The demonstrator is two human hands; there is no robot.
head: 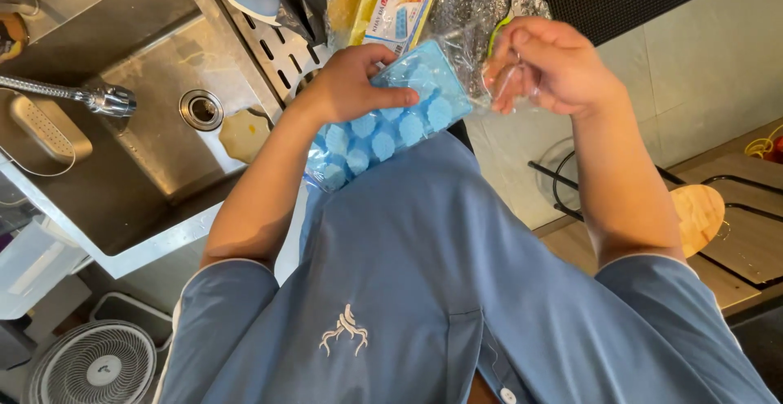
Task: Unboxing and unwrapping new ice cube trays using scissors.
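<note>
From my remote seat, far off to the outside of the left grip I see a steel sink (pixel 155 139) with a pull-out faucet head (pixel 102 100) over it and a white floor fan (pixel 96 365) below. The left hand (pixel 352 86) is closed around a blue ice cube tray (pixel 383 127), thumb across its top face, fingers curled over the far edge; the tray sits against my chest, still partly inside its clear plastic wrapper (pixel 469 74). Just beyond that grip lies a yellow ice tray package (pixel 391 0). To the inside of it, the right hand (pixel 548 66) pinches the wrapper's loose end, fingers bunched shut on the film. I judge the unwrapping only begun: the tray's near end remains sleeved, and the wrapper has yet to come off. Further right, past that hand, a round wooden board (pixel 698 216) rests on the stove.
</note>
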